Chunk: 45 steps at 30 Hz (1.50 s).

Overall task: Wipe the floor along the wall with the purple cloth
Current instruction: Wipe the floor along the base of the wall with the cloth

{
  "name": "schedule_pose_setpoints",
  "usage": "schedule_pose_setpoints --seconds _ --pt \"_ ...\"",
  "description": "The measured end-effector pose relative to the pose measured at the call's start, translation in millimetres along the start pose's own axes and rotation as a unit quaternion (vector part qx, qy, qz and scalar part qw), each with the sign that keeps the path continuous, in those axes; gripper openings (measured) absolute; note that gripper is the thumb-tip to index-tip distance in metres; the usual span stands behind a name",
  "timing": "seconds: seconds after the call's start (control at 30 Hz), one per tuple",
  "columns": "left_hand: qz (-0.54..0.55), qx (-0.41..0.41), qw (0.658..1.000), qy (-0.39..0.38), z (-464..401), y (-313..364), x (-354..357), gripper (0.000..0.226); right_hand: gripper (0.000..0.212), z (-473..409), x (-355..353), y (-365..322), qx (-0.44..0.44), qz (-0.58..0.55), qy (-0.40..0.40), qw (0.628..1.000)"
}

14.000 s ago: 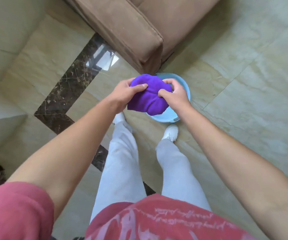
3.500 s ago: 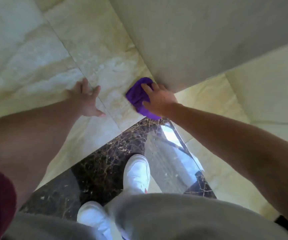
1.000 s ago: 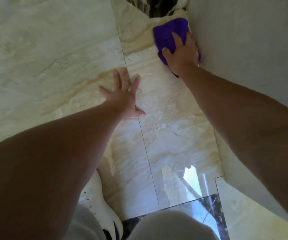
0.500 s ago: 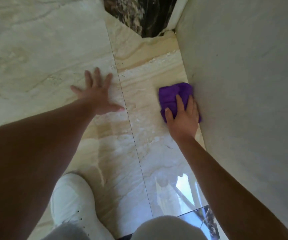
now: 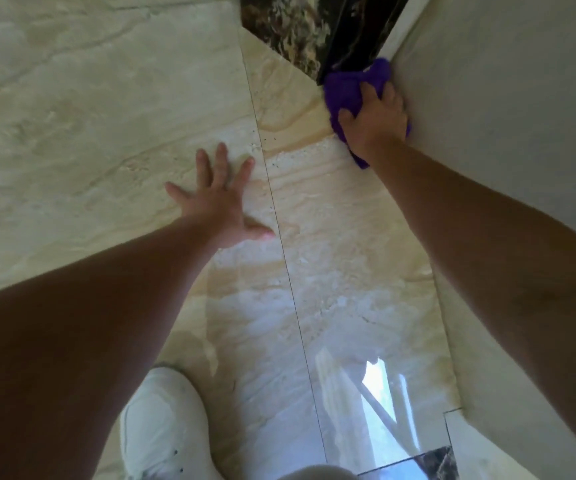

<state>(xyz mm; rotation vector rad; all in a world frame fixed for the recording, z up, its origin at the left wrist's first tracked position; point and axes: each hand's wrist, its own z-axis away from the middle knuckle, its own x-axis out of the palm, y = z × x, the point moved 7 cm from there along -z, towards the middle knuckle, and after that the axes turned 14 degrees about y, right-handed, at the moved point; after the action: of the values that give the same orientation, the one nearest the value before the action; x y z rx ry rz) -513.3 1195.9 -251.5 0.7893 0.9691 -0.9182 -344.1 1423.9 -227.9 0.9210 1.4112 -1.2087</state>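
Observation:
The purple cloth [image 5: 345, 90] is bunched on the beige marble floor [image 5: 331, 209], pressed into the foot of the pale wall [image 5: 508, 98] at the upper right. My right hand [image 5: 373, 123] lies on top of the cloth, fingers curled over it, and hides its near half. The cloth's far end touches the dark marble strip [image 5: 293, 26]. My left hand [image 5: 220, 199] rests flat on the floor to the left, fingers spread, holding nothing.
The wall runs down the right side to a corner [image 5: 452, 414] near the bottom. A dark marble inlay [image 5: 418, 465] shows at the bottom edge. My white shoe [image 5: 165, 431] stands at the lower left. A grout line [image 5: 290, 271] runs between my hands.
My right hand has pushed the cloth forward along the wall, from mid-floor to the dark strip at the far end. My left hand stays planted on the floor.

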Motion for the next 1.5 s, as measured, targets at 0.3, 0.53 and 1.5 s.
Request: schedule_pose_setpoints --seconds 0.3,0.53,1.5 --pt "-0.002 -0.010 1.000 -0.009 -1 1 0 0.137 0.068 33 -27 21 -0.102 -0.097 0.005 0.990" --pt "-0.003 -0.012 1.000 -0.009 -3 2 0 0.137 0.065 37 4 -35 -0.100 -0.113 0.044 0.988" --pt "0.022 -0.030 0.999 -0.037 -7 2 0 0.142 0.060 50 0 11 -0.112 0.055 0.014 0.992"
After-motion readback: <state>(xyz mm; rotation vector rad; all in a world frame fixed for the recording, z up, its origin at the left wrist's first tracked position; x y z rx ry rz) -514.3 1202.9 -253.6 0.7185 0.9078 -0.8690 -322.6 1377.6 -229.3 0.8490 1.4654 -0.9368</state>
